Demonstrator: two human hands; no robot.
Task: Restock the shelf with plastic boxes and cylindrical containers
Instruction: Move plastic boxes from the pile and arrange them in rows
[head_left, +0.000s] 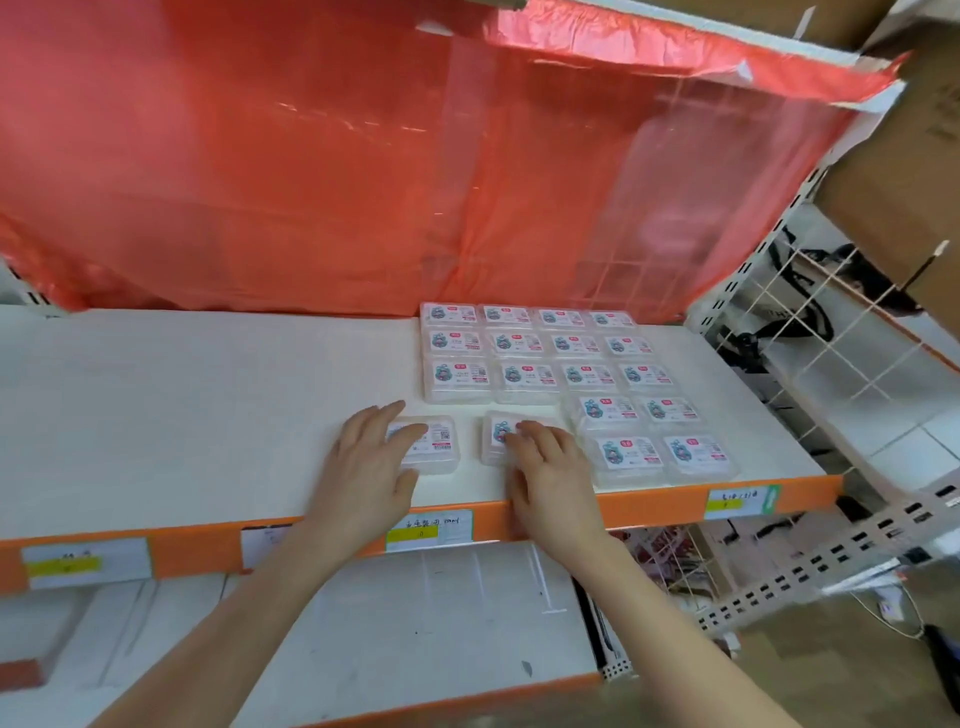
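Plastic boxes (524, 374) lie flat, labels up, in a tight block at the right rear of the shelf (182, 415). Two more lie apart from it in the front row, the left box (441, 457) and the right box (493, 434).

The left grip (371, 462) rests on the left box, fingers nearly straight across the lid and closed around nothing. The right grip (548, 467) lies on the right box, fingers slightly bent on the lid. No pinch is visible. No cylindrical containers are in view.

Handling, as a judgement:
- The boxes appear light, thin-walled and stiff.
- The smooth casing probably slides easily on the white board.
- Push flat with light downward pressure to bring each box against the block.
- To lift, take hold across two opposite side edges, not the lid.
- Hard squeezing may flex or crack the casing.
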